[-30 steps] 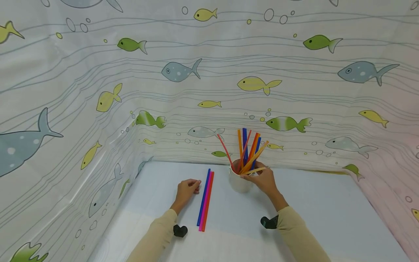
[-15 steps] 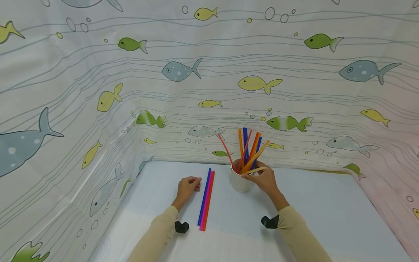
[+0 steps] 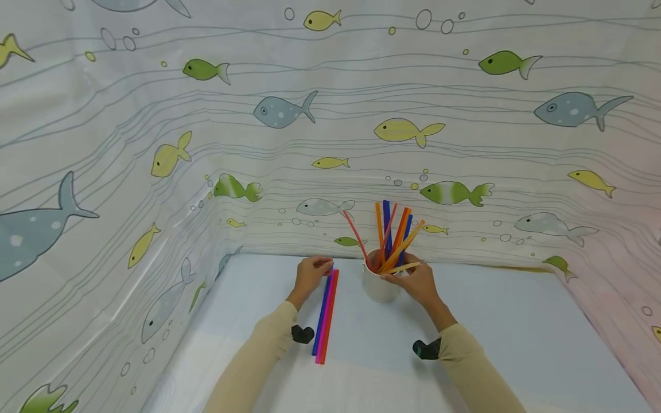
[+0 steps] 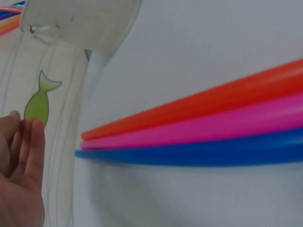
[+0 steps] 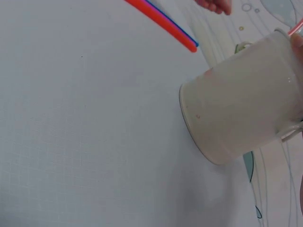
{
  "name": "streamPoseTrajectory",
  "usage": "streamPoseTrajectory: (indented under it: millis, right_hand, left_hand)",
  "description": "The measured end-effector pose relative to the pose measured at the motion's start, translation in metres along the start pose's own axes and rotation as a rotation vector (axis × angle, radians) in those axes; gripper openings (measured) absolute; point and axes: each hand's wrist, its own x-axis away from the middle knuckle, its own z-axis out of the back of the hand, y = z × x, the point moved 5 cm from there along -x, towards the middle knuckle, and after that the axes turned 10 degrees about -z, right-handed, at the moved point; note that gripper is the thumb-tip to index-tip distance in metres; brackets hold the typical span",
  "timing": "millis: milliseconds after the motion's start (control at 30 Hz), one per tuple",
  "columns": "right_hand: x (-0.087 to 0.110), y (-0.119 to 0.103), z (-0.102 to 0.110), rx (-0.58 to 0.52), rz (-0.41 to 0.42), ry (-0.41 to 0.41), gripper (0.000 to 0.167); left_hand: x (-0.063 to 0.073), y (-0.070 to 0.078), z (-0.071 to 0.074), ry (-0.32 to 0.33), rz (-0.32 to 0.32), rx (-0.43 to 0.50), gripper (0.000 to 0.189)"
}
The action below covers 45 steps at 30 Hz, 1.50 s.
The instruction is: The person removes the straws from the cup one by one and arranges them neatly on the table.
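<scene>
Three straws lie side by side on the table: blue point(image 3: 321, 321), pink point(image 3: 325, 321) and orange point(image 3: 329, 321). At their far ends is my left hand point(image 3: 308, 278), overlapping the blue tip in the head view. The left wrist view shows that hand point(image 4: 23, 179) beyond the straw tips, its fingers fairly straight with nothing between them. My right hand point(image 3: 420, 284) grips the rim of a white cup point(image 3: 378, 289), thumb at the near side, other fingers behind. Several coloured straws point(image 3: 397, 246) stand in the cup, and a pale yellow one point(image 3: 405, 268) leans low beside the right fingers.
A fish-patterned curtain point(image 3: 330, 189) rises behind the table point(image 3: 506, 332) and along both sides. Small loops point(image 5: 244, 46) stick out from the cup's sides. The cup stands near the table's back edge, right of the three straws.
My left hand has moved forward and right, from beside the straws to their far ends. The right hand stays on the cup, and the straws have not moved.
</scene>
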Motion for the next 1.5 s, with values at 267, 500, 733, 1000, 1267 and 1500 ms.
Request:
streamPoseTrajectory:
  millis: [267, 500, 733, 1000, 1267, 1500]
  right_hand:
    - [0.002, 0.0, 0.004, -0.022, -0.018, -0.001, 0.076]
    - [-0.001, 0.002, 0.002, -0.013, -0.032, -0.012, 0.076]
    - [0.0, 0.0, 0.002, -0.015, -0.043, -0.005, 0.076]
    - [0.0, 0.0, 0.001, -0.032, -0.025, -0.014, 0.074]
    - [0.001, -0.002, 0.001, -0.046, -0.006, 0.004, 0.068]
    - [0.001, -0.001, 0.001, -0.036, -0.004, 0.001, 0.068]
  left_hand:
    - [-0.029, 0.02, -0.037, -0.052, -0.067, 0.003, 0.024]
    - [-0.046, 0.032, -0.055, -0.016, -0.1, 0.085, 0.023]
    - [-0.051, 0.039, -0.067, -0.016, -0.051, 0.091, 0.022]
    - [-0.058, 0.043, -0.081, -0.028, -0.069, 0.071, 0.021]
    - [-0.063, 0.056, -0.091, -0.022, -0.104, 0.107, 0.018]
    - [-0.068, 0.06, -0.1, -0.037, -0.088, 0.029, 0.022]
